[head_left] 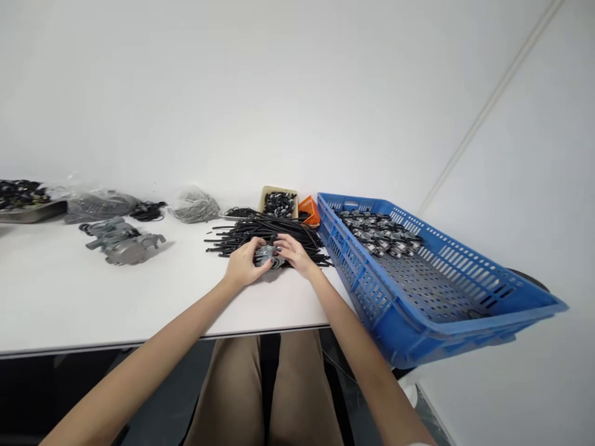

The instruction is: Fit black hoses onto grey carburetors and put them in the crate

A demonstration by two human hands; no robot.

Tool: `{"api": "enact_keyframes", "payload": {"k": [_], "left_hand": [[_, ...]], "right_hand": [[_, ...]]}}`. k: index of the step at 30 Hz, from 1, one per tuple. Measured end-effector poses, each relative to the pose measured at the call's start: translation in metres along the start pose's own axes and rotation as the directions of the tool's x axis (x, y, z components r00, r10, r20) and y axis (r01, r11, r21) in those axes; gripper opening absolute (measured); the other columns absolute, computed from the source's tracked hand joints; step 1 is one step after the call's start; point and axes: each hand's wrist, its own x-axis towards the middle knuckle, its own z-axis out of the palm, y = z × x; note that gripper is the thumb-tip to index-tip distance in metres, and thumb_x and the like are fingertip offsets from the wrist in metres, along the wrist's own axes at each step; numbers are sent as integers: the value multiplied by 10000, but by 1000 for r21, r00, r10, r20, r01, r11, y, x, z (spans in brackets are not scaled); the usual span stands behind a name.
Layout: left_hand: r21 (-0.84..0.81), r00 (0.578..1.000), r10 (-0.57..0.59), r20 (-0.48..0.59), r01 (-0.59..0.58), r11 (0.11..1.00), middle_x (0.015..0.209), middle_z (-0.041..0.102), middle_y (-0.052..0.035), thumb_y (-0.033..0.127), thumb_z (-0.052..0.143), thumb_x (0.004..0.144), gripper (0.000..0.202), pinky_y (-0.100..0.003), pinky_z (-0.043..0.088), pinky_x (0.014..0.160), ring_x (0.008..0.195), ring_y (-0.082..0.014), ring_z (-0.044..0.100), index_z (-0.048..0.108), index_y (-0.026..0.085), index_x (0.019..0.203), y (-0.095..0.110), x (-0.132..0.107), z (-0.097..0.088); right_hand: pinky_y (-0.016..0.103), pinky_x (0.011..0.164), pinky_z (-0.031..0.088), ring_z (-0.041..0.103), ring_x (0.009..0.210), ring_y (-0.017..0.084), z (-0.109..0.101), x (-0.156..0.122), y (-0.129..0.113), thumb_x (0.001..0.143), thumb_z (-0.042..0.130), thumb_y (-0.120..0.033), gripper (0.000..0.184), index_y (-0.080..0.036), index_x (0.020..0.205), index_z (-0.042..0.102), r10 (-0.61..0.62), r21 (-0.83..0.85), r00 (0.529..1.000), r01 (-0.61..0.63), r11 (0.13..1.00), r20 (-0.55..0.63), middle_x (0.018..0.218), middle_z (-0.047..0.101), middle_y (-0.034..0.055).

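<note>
My left hand (243,263) and my right hand (294,254) both close around a small grey metal part (267,255) just above the white table (69,297). The fingers of each hand curl onto the part from either side. Right behind the hands lies a pile of thin black tubes (267,232). A blue plastic crate (418,279) stands to the right of my right hand, with several finished grey parts (379,235) at its far end.
A tan box of black rings (279,202) and a small orange tray (309,210) sit behind the tubes. Grey metal castings (121,241) lie at the left, with plastic bags (193,205) and a tray (25,207) further back. The crate overhangs the table's right edge.
</note>
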Motion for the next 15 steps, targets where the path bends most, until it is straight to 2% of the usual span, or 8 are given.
{"api": "enact_keyframes", "payload": {"k": [2, 4, 5, 7, 9, 12, 15], "left_hand": [[-44, 991, -80, -111, 75, 996, 917, 679, -45, 451, 552, 863, 322, -334, 502, 749, 817, -236, 669, 521, 209, 1074, -3, 0, 2], [-99, 959, -167, -227, 148, 984, 923, 645, -55, 457, 473, 905, 346, -346, 505, 759, 842, -241, 657, 471, 195, 1131, -7, 2, 5], [-127, 940, -206, -271, 177, 976, 921, 627, -58, 470, 454, 911, 379, -355, 507, 766, 855, -246, 652, 443, 187, 1162, -9, 3, 6], [-178, 913, -262, -311, 215, 960, 885, 596, -41, 501, 461, 901, 443, -361, 507, 747, 827, -248, 644, 401, 181, 1202, -13, 4, 8], [-214, 897, -304, -320, 244, 946, 864, 575, -26, 508, 482, 888, 467, -369, 501, 733, 802, -249, 636, 378, 186, 1210, -16, 4, 9], [-235, 886, -331, -323, 264, 935, 899, 562, -30, 507, 546, 845, 492, -397, 493, 766, 852, -269, 632, 363, 202, 1185, -16, 5, 9], [-247, 891, -326, -315, 255, 935, 929, 555, -41, 497, 567, 825, 498, -422, 492, 792, 881, -285, 629, 347, 210, 1168, -14, 6, 9]], "right_hand": [[358, 950, 511, 637, 1060, 227, 2, 2, 1, 636, 861, -549, 840, -279, 1352, 516, -25, -26, 1000, 25, 999, -5, 1207, 672, 71], [409, 1020, 490, 600, 1180, 258, 6, 3, 2, 566, 894, -570, 1097, -298, 1488, 365, -61, -110, 998, 61, 992, 1, 1428, 562, 121], [428, 1049, 476, 571, 1240, 273, 9, 2, 3, 542, 910, -557, 1170, -303, 1520, 319, -88, -190, 996, 89, 978, 17, 1511, 485, 137], [449, 1131, 414, 478, 1373, 293, 16, 0, 4, 563, 917, -497, 1164, -294, 1538, 316, -161, -408, 983, 182, 894, 85, 1594, 382, 139], [443, 1216, 310, 366, 1476, 283, 25, -3, 5, 640, 887, -443, 1101, -274, 1557, 302, -216, -586, 965, 263, 766, 151, 1610, 366, 127], [412, 1235, 291, 353, 1495, 258, 35, -7, 5, 706, 843, -385, 1080, -232, 1582, 230, -271, -680, 953, 288, 674, 136, 1602, 380, 141], [391, 1209, 343, 430, 1449, 246, 39, -8, 5, 717, 827, -347, 991, -219, 1544, 296, -333, -716, 936, 311, 625, 115, 1546, 457, 136]]}}
